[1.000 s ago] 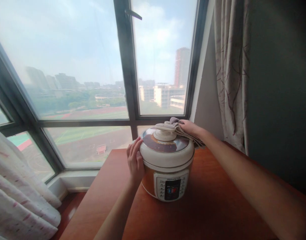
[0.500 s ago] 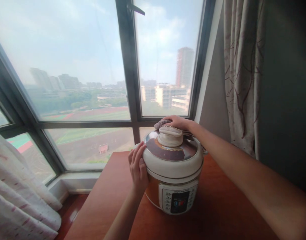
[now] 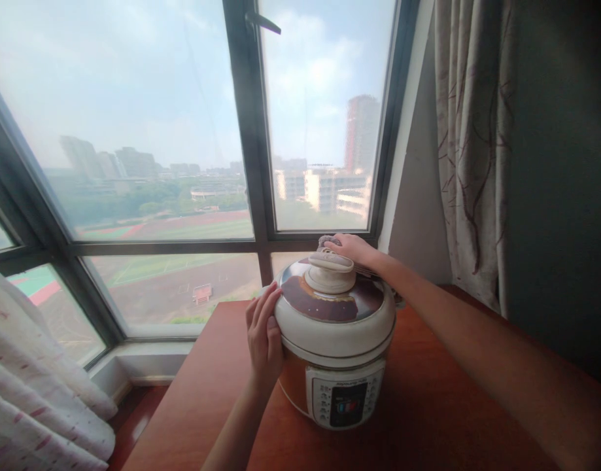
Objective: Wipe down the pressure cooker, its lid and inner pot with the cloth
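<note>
A round white and brown electric cooker (image 3: 337, 333) stands on a reddish wooden table (image 3: 428, 418), its control panel facing me. My left hand (image 3: 263, 333) lies flat against the cooker's left side, fingers together. My right hand (image 3: 353, 250) rests at the far edge of the lid, behind the cream knob (image 3: 330, 271), pressing a grey cloth (image 3: 327, 242) onto the lid. Most of the cloth is hidden under the hand and behind the knob.
A large dark-framed window (image 3: 254, 163) stands just behind the table. A patterned curtain (image 3: 469, 150) hangs at the right beside a dark wall. A white curtain (image 3: 30, 392) bunches at the lower left, over the floor by the sill.
My right hand has slid the cloth from the lid's right side to behind the knob. My left hand stays on the cooker's side. The view has shifted slightly.
</note>
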{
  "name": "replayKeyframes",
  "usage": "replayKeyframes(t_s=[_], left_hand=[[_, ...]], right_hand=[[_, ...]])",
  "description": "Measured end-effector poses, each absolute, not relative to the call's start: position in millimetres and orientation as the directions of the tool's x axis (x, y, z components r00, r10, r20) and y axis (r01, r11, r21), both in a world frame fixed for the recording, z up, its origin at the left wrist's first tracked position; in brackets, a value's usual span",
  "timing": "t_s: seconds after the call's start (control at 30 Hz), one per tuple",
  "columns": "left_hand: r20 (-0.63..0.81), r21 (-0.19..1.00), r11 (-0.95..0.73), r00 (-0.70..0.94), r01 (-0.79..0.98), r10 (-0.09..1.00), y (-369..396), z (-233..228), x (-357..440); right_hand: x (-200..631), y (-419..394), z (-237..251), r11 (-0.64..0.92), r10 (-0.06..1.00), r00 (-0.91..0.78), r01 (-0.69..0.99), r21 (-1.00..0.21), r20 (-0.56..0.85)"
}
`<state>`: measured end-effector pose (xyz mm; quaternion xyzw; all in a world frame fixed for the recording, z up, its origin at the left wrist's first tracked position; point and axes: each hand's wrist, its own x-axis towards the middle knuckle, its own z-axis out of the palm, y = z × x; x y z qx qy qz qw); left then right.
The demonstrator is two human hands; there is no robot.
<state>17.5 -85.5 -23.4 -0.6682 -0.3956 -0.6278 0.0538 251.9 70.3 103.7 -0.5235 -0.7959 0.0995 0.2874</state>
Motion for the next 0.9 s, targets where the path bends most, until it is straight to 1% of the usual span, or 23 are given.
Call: replayKeyframes(t_s=[0.13, 0.23, 0.37, 0.43, 0.53, 0.63, 0.77, 0.9], left_hand=[[0.885, 0.413, -0.69, -0.083, 0.595, 0.459, -84.6, -23.7, 15.5], [0.886, 0.412, -0.691, -0.084, 0.594, 0.456, -84.2, -23.5, 15.2], [0.883, 0.418, -0.688, -0.087, 0.593, 0.462, -84.2, -22.6, 15.9], [0.884, 0.417, -0.692, -0.087, 0.59, 0.459, -84.2, -22.2, 16.3], [0.887, 0.412, -0.69, -0.089, 0.595, 0.452, -84.0, -22.2, 16.8], [0.888, 0.412, -0.687, -0.095, 0.599, 0.45, -84.3, -22.3, 17.1], [0.886, 0.414, -0.689, -0.09, 0.595, 0.455, -86.0, -21.9, 16.4], [0.881, 0.412, -0.691, -0.068, 0.594, 0.468, -86.3, -22.0, 14.2]], right_hand=[[278.4, 47.9, 101.0, 0.463, 0.881, -0.318, 0.735, -0.496, 0.35], [302.0, 31.4, 95.8, 0.49, 0.868, -0.312, 0.654, -0.576, 0.386], [315.8, 23.1, 88.2, 0.516, 0.854, -0.252, 0.516, -0.684, 0.455], [310.3, 26.2, 87.6, 0.53, 0.847, -0.227, 0.406, -0.744, 0.48], [290.1, 36.9, 94.3, 0.556, 0.831, -0.231, 0.287, -0.78, 0.506], [265.6, 50.0, 108.1, 0.562, 0.819, -0.327, 0.291, -0.774, 0.471], [241.4, 66.7, 123.0, 0.543, 0.817, -0.432, 0.353, -0.762, 0.381], [235.8, 76.9, 122.9, 0.506, 0.839, -0.457, 0.457, -0.731, 0.295]])
